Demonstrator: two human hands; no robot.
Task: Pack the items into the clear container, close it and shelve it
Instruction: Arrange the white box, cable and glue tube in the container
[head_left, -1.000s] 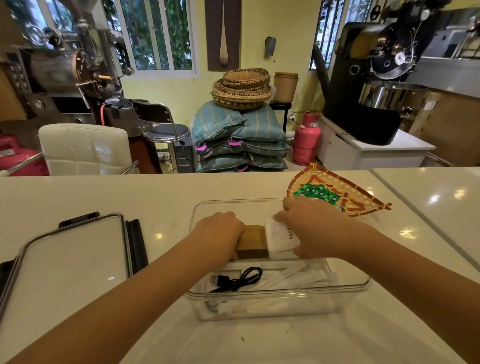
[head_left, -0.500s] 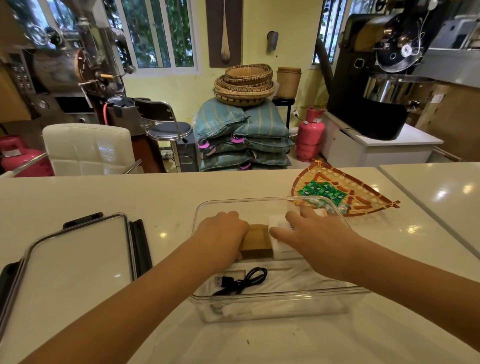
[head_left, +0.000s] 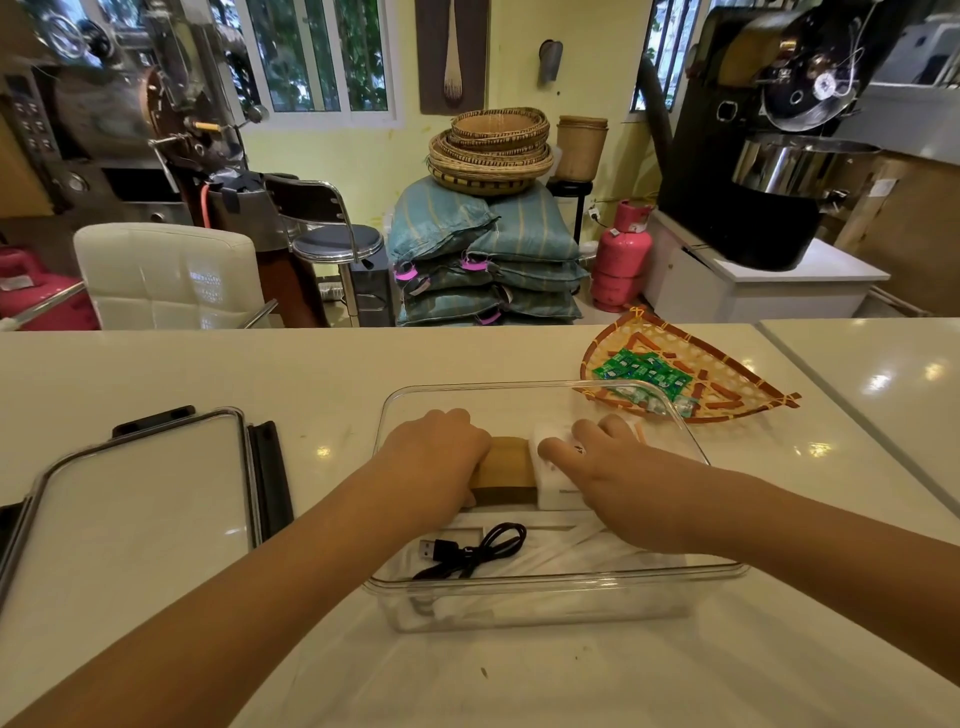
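The clear container (head_left: 545, 597) stands open on the white counter in front of me. Inside it lie a brown wooden block (head_left: 506, 470), a white box (head_left: 553, 486), a black USB cable (head_left: 470, 551) and several white packets (head_left: 571, 551). My left hand (head_left: 434, 457) rests curled on the left end of the brown block. My right hand (head_left: 618, 467) lies flat on the white box, fingers spread, pressing it against the block. The container's lid (head_left: 140, 509), with black clips, lies flat to the left.
A woven fan-shaped tray (head_left: 727, 379) with green packets (head_left: 644, 369) sits behind the container on the right. A counter seam runs down the far right. Beyond the counter are a white chair, a stool, stacked sacks, baskets and roasting machines.
My right hand has lowered the white box into the container beside the brown block and flattened on top of it. My left hand stays on the block.
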